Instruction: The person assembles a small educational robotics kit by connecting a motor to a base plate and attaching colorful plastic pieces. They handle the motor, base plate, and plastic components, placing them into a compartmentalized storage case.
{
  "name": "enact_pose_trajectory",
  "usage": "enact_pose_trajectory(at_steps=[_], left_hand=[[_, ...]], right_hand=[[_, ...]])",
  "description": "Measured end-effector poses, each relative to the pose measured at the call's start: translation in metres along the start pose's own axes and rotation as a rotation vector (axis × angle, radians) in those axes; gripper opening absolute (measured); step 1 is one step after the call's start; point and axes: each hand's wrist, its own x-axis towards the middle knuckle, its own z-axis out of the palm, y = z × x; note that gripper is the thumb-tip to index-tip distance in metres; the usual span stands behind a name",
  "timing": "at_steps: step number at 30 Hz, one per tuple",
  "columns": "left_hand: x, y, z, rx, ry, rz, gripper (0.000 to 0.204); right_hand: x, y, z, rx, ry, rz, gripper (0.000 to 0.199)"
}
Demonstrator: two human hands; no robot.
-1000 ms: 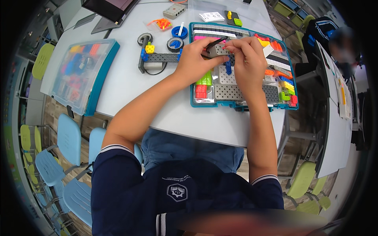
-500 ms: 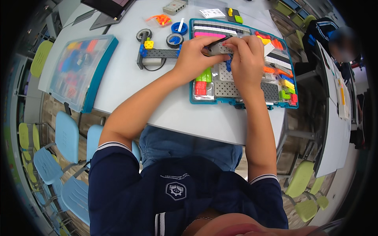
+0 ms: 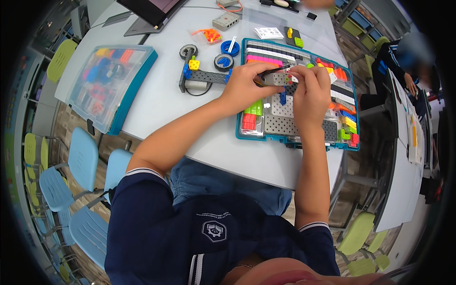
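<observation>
My left hand (image 3: pixel 244 89) is closed round a grey motor-like block (image 3: pixel 274 80) with a black cable along it, held above the open parts case (image 3: pixel 247 137). The fingers of my right hand (image 3: pixel 311 97) are pinched together by the block's right end. A small piece there is too small to make out. Below the block, a blue connector (image 3: pixel 283 99) and grey perforated plates (image 3: pixel 280 125) lie in the case. Left of my left hand stands a partly built frame (image 3: pixel 206 77) with a grey beam, a wheel and a yellow block.
A lidded case of parts (image 3: pixel 107 85) stands at the left. Behind the frame lie two wheels (image 3: pixel 230 48), a bag of orange pieces (image 3: pixel 207 35), a grey box (image 3: pixel 225 21) and a laptop (image 3: pixel 147 14). Another person (image 3: pixel 403 61) sits at the right.
The view has shifted, so the table sits lower and further right. The grey block's right end shows more openly, with my right fingers drawn back toward its end.
</observation>
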Motion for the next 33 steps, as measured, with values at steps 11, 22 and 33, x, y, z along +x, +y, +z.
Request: enact_pose_trajectory(at_steps=[11,22,33], left_hand=[[-0.0004,-0.0001,-0.0004,0.011,0.013,0.021,0.049],[-0.0007,-0.0018,0.0004,0.017,0.019,0.018,0.047],[-0.0010,-0.0019,0.0006,0.031,0.029,0.024,0.048]], right_hand=[[0.0017,0.0090,-0.0007,0.038,-0.021,0.079,0.012],[0.0030,0.0104,-0.0011,0.103,-0.032,0.132,0.003],[0.0016,0.0111,0.0015,0.244,-0.081,0.367,0.007]])
